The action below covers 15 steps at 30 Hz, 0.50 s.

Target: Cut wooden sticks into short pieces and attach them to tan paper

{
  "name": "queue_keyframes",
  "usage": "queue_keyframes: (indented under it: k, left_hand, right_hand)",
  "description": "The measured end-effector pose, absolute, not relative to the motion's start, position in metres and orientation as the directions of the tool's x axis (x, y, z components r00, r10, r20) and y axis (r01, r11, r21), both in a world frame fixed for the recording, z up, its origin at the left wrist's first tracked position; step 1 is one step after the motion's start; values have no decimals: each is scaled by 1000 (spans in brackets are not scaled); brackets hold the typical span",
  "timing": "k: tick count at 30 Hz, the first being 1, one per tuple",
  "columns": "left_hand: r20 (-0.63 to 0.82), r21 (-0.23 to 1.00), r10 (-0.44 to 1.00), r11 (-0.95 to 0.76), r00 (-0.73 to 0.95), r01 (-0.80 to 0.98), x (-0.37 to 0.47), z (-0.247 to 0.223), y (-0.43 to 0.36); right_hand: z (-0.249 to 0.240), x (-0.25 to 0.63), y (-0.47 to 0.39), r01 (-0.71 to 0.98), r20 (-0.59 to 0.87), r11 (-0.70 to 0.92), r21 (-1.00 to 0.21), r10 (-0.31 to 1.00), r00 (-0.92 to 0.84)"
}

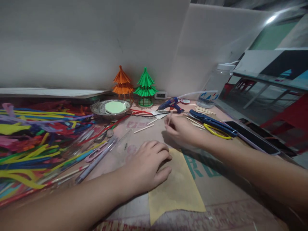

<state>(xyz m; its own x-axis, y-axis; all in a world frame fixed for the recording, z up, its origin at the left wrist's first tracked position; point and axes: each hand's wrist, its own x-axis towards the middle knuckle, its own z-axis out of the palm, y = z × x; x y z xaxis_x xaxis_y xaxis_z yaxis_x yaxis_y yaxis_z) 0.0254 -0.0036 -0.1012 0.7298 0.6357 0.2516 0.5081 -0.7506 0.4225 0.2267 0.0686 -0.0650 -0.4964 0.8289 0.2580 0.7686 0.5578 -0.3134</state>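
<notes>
My left hand rests on the left edge of a torn sheet of yellowish paper, perhaps sandpaper. Its fingers bend loosely, with thumb and forefinger apart and nothing visible between them. Beyond the sheet, my right hand is slightly blurred, its thumb and fingers pinched together; whatever they hold is too small and smeared to name. Just behind that hand lies a blue glue gun with a small red light, its nozzle above a white scrap. Short wooden sticks lie to the left of my right fingertips.
Colourful pipe cleaners cover the left side. A metal bowl holds pale green shapes. Orange and green pagoda-like models stand by the wall. To the right are a blue-handled tool, a phone and a clear bottle.
</notes>
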Motion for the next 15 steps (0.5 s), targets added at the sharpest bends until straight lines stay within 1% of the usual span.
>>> queue_keyframes:
  k: [1, 2, 3, 4, 6, 8, 11, 15]
  left_hand:
    - [257, 424, 634, -752, 730, 504, 25, -102, -4]
    - [265, 427, 632, -754, 728, 500, 25, -102, -4]
    - [277, 432, 630, -756, 726, 492, 25, -103, -4]
    - [291, 440, 629, -757, 721, 483, 26, -103, -3]
    - [338, 463, 627, -760, 702, 456, 26, -102, -3]
    - [408, 480, 628, -765, 663, 429, 26, -100, -2]
    - [494, 477, 615, -783, 614, 400, 25, -97, 0]
    - [511, 483, 605, -790, 611, 378, 22, -96, 2]
  right_hand:
    - [-65, 232, 62, 661, 246, 518, -544, 851, -464]
    - [-66, 237, 55, 489, 209, 435, -756, 868, -450]
    - [-67, 242, 46, 306, 157, 321, -896, 876, -457]
    - [-69, 245, 37, 161, 113, 207, -965, 881, -459]
    - [-75, 248, 22, -13, 24, 21, -1000, 893, -449]
    - [-81, 247, 12, -101, -47, -102, -990, 896, -441]
    - [-87, 243, 7, -186, -68, -178, -966, 873, -483]
    - [-88, 240, 7, -223, -62, -211, -952, 845, -530]
